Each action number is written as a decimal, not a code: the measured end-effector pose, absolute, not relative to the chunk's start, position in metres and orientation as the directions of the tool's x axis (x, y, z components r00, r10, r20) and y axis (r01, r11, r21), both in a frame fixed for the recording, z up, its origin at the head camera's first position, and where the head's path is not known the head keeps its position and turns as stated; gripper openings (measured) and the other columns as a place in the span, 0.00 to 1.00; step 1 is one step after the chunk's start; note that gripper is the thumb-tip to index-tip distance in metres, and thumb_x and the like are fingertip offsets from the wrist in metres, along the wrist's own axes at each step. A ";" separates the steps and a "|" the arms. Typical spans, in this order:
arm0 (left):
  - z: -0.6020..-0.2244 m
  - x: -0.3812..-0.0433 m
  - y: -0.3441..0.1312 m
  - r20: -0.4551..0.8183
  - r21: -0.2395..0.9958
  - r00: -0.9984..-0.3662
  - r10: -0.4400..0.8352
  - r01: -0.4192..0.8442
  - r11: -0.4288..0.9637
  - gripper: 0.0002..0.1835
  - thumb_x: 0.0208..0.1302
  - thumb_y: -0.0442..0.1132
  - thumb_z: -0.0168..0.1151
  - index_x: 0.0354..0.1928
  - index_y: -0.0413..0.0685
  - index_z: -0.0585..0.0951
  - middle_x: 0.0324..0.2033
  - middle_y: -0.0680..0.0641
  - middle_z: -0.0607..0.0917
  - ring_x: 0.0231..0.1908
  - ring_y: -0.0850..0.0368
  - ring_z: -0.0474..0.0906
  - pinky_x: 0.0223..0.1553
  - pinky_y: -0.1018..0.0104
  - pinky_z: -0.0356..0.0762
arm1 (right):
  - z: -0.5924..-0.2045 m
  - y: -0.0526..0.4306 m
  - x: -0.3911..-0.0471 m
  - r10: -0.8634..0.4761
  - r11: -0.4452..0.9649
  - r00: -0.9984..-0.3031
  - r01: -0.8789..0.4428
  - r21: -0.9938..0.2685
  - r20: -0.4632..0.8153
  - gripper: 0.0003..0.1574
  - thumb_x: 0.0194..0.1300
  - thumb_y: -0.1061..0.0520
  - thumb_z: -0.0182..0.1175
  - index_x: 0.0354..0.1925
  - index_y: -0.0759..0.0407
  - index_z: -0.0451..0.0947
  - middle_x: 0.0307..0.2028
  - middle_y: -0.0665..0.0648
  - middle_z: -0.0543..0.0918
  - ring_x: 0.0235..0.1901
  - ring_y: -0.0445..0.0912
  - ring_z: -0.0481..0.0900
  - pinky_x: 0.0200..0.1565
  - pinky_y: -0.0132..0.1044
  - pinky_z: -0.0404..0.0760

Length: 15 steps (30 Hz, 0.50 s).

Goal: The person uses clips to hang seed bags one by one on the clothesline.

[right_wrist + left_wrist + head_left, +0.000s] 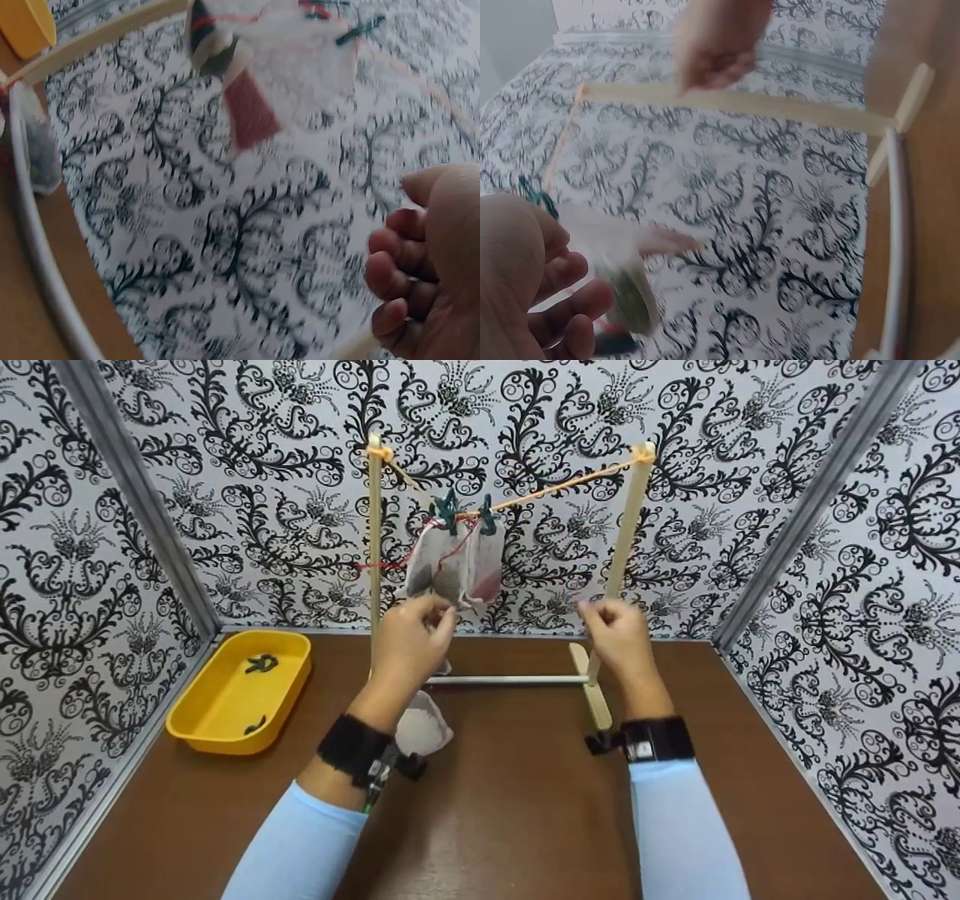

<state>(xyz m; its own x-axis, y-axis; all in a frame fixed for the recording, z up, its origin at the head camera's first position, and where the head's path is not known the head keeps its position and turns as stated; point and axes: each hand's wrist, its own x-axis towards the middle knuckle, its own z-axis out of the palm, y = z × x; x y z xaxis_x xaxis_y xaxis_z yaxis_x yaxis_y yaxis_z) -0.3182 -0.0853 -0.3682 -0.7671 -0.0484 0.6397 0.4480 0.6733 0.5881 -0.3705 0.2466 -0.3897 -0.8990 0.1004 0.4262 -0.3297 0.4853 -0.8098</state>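
Two dark green clips hold white, tea-bag-like pouches on an orange cord. Dark and reddish contents show low in the pouches, and red thread trails from them. My left hand is just in front of and below the pouches, fingers loosely curled; in the left wrist view, nothing shows in its grasp. Off to the right, near the right wooden post, my right hand has loosely bent fingers and is likewise without anything in them. Another pale pouch lies on the table beside my left wrist.
A yellow tray at the left contains dark clips. The cord sags between the left post and the right one, which a white rod joins near the table. Patterned walls enclose the back and sides.
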 end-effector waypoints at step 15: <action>-0.420 -0.328 -0.196 0.187 0.705 -0.968 -0.170 0.012 0.709 0.19 0.81 0.50 0.60 0.59 0.46 0.89 0.52 0.37 0.93 0.46 0.38 0.89 0.48 0.45 0.89 | -0.534 0.337 -0.390 0.090 0.809 -0.996 0.059 -0.585 0.023 0.15 0.74 0.56 0.70 0.50 0.68 0.85 0.49 0.71 0.91 0.51 0.68 0.89 0.55 0.60 0.89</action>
<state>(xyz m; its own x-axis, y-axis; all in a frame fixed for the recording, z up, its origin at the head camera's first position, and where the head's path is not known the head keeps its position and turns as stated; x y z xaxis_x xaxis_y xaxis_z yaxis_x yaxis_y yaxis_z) -0.3280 -0.1960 -0.4203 -0.9677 -0.1696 0.1866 0.0116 0.7093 0.7048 -0.3902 0.3371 -0.5337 -0.9957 0.0900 0.0235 0.0594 0.8092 -0.5845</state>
